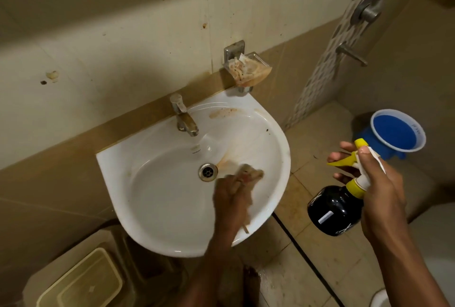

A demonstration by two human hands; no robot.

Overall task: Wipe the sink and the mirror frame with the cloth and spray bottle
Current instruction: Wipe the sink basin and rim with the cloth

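We look down on the white sink (152,183), fixed to the tiled wall, with brownish stains on its far rim and beside the drain (208,171). To the right, over the floor, our right hand (376,183) is wrapped around the neck of the dark spray bottle (332,210), fingers by the yellow trigger. Beyond it on the floor stands a blue mug (394,133). In the basin, just right of the drain, our left hand (230,198) is closed over the tan cloth (250,175), pressing it against the porcelain; both are blurred. The tap (183,119) stands at the far rim.
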